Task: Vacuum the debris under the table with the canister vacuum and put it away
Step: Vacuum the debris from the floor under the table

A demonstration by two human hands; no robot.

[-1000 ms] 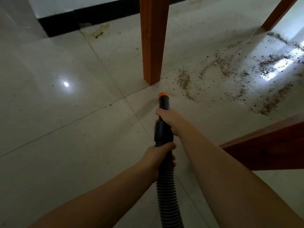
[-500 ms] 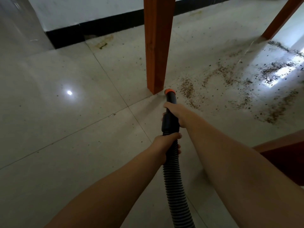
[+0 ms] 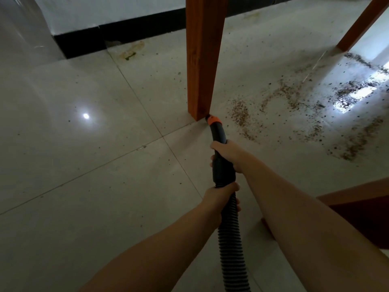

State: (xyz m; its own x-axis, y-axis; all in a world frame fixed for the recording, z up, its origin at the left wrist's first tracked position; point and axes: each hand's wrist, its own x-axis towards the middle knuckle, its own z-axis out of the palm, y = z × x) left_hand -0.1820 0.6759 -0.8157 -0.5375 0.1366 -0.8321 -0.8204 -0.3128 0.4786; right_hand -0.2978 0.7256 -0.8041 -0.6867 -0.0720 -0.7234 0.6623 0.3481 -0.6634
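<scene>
A black ribbed vacuum hose [image 3: 231, 245] runs up from the bottom edge to a black handle with an orange-collared nozzle [image 3: 212, 120]. The nozzle tip touches the floor at the foot of the near wooden table leg [image 3: 203, 60]. My left hand [image 3: 220, 196] grips the hose where the ribs meet the handle. My right hand [image 3: 228, 153] grips the handle further forward. Brown debris [image 3: 294, 106] lies scattered on the tiles to the right of the nozzle, under the table. The canister itself is out of view.
A second wooden table leg [image 3: 362, 22] stands at the top right. A dark red-brown wooden piece [image 3: 362, 209] juts in at the right edge. A white wall with a black skirting [image 3: 134, 30] runs along the back. Glossy tiles [image 3: 73, 144] spread to the left.
Both hands have pushed the hose forward, and the nozzle has moved from open floor up to the foot of the near table leg. The view has shifted forward with it.
</scene>
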